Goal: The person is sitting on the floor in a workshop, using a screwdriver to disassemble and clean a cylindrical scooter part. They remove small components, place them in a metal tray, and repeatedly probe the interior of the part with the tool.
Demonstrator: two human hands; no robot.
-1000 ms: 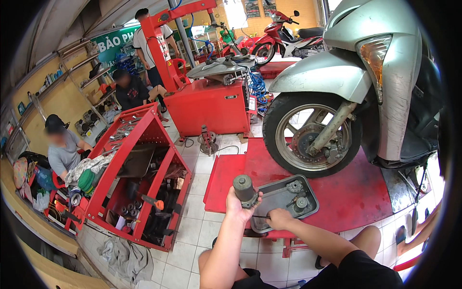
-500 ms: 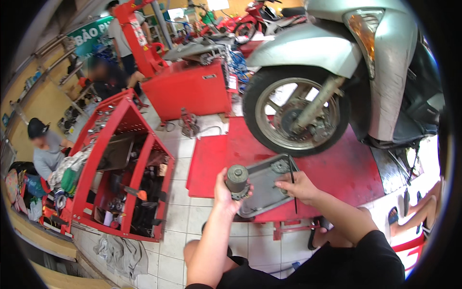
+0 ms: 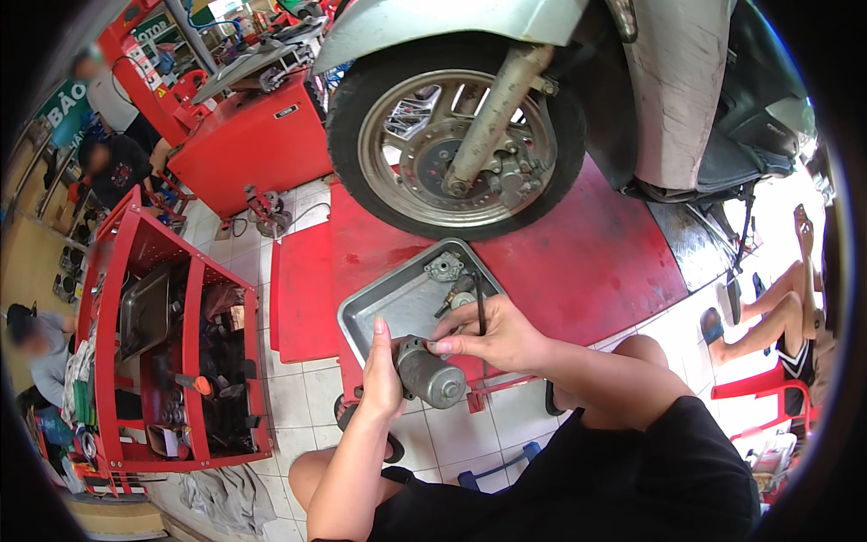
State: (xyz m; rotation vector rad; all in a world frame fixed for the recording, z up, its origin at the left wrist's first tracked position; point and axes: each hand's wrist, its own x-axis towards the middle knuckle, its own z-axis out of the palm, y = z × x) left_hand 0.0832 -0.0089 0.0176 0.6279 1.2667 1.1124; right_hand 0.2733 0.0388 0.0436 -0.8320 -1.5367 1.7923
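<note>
My left hand (image 3: 382, 372) is closed around a grey cylindrical motor (image 3: 433, 375), held tilted with its round end toward me and lower right. My right hand (image 3: 497, 332) pinches at the motor's flanged end with thumb and forefinger; anything small between those fingertips is hidden. A thin black rod (image 3: 482, 312) sticks up and down out of the same hand, gripped by the other fingers. Just beyond both hands lies a grey metal tray (image 3: 354, 305). It contains a round metal cover (image 3: 443, 266) and a dark part with a fitting (image 3: 461, 291).
The tray rests on a red lift platform (image 3: 596, 239) under a silver scooter's front wheel (image 3: 461, 149). A red tool cart (image 3: 196, 334) stands at left, a red cabinet (image 3: 253, 135) behind it. Several other people are around; a red chair (image 3: 754, 390) is at right.
The motor has tipped from upright to lying toward me. My right hand has come from over the tray to the motor's flanged end, still with the rod. The view has shifted.
</note>
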